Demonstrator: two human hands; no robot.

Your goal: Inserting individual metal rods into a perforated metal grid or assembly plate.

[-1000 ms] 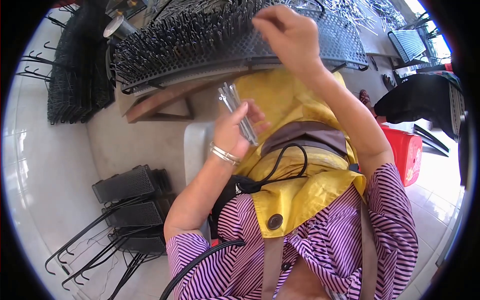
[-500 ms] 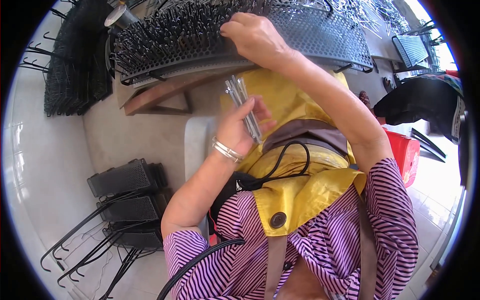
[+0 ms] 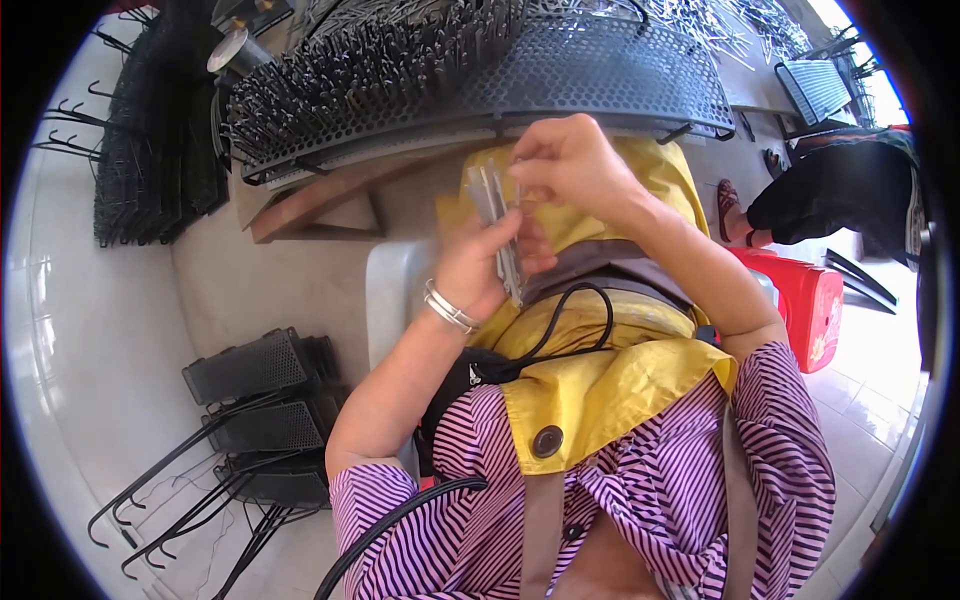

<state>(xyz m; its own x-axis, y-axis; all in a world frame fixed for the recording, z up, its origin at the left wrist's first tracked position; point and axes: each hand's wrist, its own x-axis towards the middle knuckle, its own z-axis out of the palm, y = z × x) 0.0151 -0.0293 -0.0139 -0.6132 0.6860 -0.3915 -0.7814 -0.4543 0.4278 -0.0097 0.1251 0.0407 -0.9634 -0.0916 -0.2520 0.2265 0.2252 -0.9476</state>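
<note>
My left hand, with bangles on its wrist, is closed around a loose bundle of thin grey metal rods in front of my yellow apron. The rods stand tilted, with small formed ends at the top. My right hand is beside the bundle's upper end, thumb and forefinger pinched on a metal rod, blurred by motion. Beyond my hands is a black perforated metal rack. Its left part is packed with dark upright rods; its right part shows bare holes.
Loose silvery rods lie behind the rack. Below it runs a wooden table beam. Black perforated racks with hooked bars are stacked at lower left. A red stool is at right, near another person's dark clothing.
My right hand has come back from over the rack toward me and now meets the top of the bundle. My left hand keeps its hold, nearly in place.
</note>
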